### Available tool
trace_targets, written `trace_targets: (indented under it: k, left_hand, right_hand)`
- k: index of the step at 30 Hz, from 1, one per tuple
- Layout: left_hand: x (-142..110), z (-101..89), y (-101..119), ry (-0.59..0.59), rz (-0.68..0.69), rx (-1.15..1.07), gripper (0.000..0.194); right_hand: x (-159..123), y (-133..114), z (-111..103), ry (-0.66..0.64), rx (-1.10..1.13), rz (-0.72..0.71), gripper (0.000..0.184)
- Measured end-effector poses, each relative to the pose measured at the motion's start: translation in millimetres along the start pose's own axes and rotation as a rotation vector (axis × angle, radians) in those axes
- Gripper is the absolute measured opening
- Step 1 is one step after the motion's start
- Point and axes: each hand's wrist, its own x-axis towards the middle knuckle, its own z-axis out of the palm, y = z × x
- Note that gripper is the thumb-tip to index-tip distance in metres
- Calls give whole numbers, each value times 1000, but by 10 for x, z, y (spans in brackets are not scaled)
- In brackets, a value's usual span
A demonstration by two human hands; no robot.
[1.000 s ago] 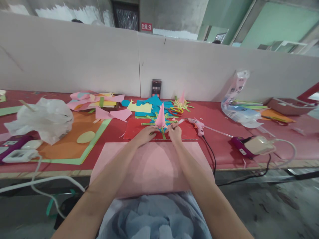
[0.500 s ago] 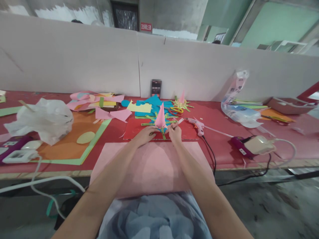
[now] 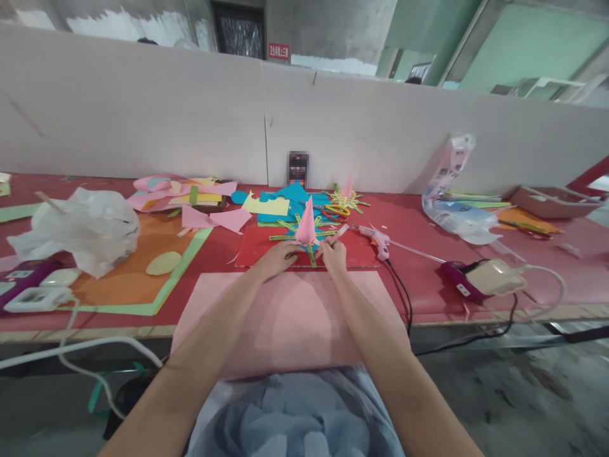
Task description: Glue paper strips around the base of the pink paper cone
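Observation:
A pink paper cone point(image 3: 307, 223) stands upright at the middle of a blue paper base point(image 3: 303, 244) with yellow-green patterned strips point(image 3: 282, 238) spread around it like rays. My left hand point(image 3: 281, 255) is closed, its fingertips pressed at the lower left of the cone. On the other side, my right hand point(image 3: 334, 255) pinches a narrow pale pink paper strip point(image 3: 341, 232). The strip's free end sticks up to the right; its other end is hidden by the fingers near the cone's foot. Beneath the piece lies a red board point(image 3: 252, 251).
A pink glue gun point(image 3: 379, 241) lies to the right, near a purple power strip point(image 3: 464, 282). Behind are yellow-handled scissors point(image 3: 339, 210) and a similar cone piece point(image 3: 348, 189). Paper scraps point(image 3: 185, 193) and a crumpled plastic bag point(image 3: 88, 228) lie left. A pink sheet point(image 3: 304, 317) covers the near edge.
The pale pink strip's free end has shifted slightly left, toward my right hand. Both hands otherwise stay in place at the cone.

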Motion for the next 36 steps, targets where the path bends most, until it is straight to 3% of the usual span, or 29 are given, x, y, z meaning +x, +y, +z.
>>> trace_targets:
  k: [36]
  left_hand:
    - [-13, -18, 36, -9, -18, 1, 36]
  right_hand:
    - [-25, -43, -5, -22, 54, 12, 23]
